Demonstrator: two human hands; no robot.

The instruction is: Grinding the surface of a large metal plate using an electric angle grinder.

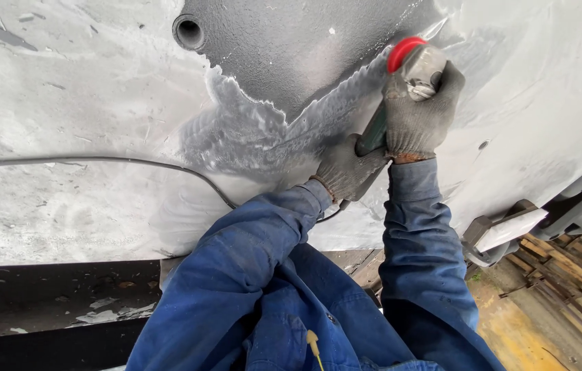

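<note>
Grey cable [133, 161] trails left behind grinder [407, 75].

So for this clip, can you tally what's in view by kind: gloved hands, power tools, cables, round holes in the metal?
Gloved hands: 2, left hand and right hand, both on the tool
Power tools: 1, grinder with red disc
Cables: 1, dark cable
Round holes in the metal surface: 1, hole
Total: 5

One head camera looks down – close over both arms – facing the grey panel [85, 137].
</note>
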